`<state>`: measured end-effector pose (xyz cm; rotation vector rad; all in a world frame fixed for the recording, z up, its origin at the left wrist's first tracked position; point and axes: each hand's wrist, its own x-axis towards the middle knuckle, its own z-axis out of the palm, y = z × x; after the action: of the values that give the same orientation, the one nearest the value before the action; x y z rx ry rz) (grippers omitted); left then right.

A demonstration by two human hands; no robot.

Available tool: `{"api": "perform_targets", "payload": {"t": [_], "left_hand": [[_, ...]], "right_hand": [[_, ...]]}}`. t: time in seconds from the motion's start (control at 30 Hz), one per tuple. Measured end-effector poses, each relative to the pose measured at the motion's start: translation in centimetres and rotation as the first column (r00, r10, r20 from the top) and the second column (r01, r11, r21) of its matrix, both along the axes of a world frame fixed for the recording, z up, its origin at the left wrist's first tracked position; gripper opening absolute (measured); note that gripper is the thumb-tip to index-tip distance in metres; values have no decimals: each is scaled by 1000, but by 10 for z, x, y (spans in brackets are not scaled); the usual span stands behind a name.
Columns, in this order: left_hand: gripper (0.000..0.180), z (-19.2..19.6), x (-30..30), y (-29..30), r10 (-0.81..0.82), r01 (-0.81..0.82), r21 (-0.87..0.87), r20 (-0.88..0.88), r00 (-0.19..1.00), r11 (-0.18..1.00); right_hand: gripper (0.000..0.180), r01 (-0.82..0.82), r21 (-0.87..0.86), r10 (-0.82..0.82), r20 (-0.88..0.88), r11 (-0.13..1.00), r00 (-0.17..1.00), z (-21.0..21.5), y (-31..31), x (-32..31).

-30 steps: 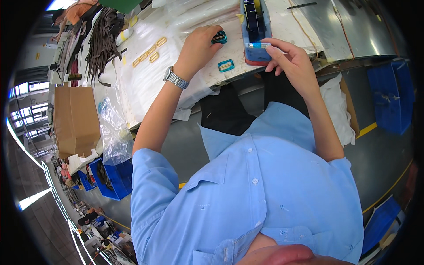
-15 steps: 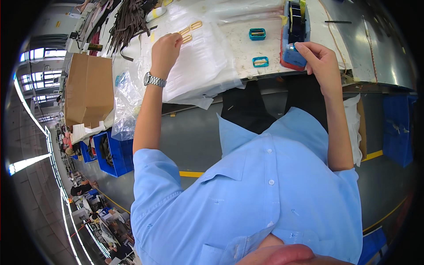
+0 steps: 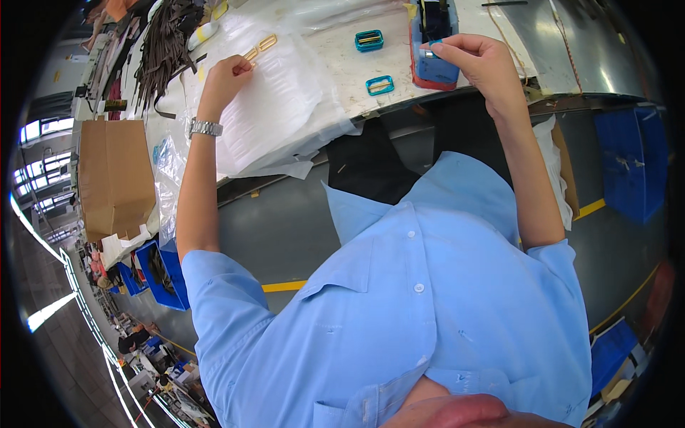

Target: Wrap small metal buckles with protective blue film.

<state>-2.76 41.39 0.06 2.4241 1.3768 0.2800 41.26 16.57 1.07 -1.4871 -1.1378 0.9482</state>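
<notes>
My left hand (image 3: 225,85), with a metal watch on its wrist, is over the white wrapping sheet (image 3: 285,107), fingers pinched together at a gold slide buckle mostly hidden by them. Another gold buckle (image 3: 267,43) lies just beyond the fingertips. Over at the tape dispenser (image 3: 435,70), blue with a red base, my right hand (image 3: 485,68) pinches a small piece of bluish film, apparently tape (image 3: 434,48), at the front end. Two buckles wrapped in teal film, a farther one (image 3: 369,41) and a nearer one (image 3: 379,85), lie between my hands on the table.
A bundle of dark straps (image 3: 168,53) lies at the far left of the table. Beside the table's left end stands a cardboard box (image 3: 116,178), with a blue bin (image 3: 163,274) below. Another blue bin (image 3: 631,164) is at the right. Clear plastic hangs over the left edge.
The whole view has shifted, moving the table up and left in the picture. My right hand has lifted slightly from the dispenser's front, pinching the film. My left hand stays by the gold buckles.
</notes>
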Motion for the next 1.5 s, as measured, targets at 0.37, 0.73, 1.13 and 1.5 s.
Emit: {"api": "perform_targets", "payload": {"t": [0.37,0.73,1.13,1.5], "left_hand": [[12,50,121,-149,478,422,-630,773,417,652],[14,32,196,-239,474,414,-714,691,546,564],[10,26,206,-240,477,411,-782,616,627,469],[19,18,215,-230,413,400,-775,610,677,489]], "right_hand": [[21,-45,45,58,-353,998,934,13,-72,-31],[16,-69,-18,48,-547,997,835,-15,-110,-58],[20,-65,16,63,-575,998,816,-19,-114,-62],[19,-63,-20,41,-567,998,823,-24,-110,-61]]}}
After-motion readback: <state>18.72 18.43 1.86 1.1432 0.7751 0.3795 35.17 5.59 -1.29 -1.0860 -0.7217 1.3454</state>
